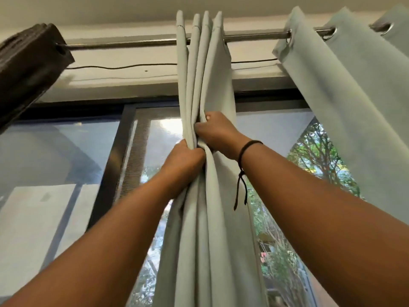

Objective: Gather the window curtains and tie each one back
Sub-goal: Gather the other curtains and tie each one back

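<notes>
Curtain [207, 74], pale grey-green, is hanging bunched into tight vertical pleats at frame centre, running from the rod [124, 43] at 12 o'clock down past 6 o'clock. Left hand [183, 159] is gripping the gathered folds from the 9 o'clock side, fingers wrapped around the fabric and hidden behind it. Right hand [215, 132] is sitting just above and touching the same bundle, clamped on the folds from the 3 o'clock side, thumb pressing into a crease. Black cord bracelet [247, 149] is circling the right wrist, loose ends dangling toward 6 o'clock. Second curtain [345, 89], same colour, is hanging spread out at 2 o'clock, its metal eyelets threaded on the rod, well apart from the gathered one. Dark wooden bracket [31, 63] is holding the rod end at 10 o'clock. Window [73, 156] is showing behind, trees visible through the glass at 3 to 5 o'clock.
</notes>
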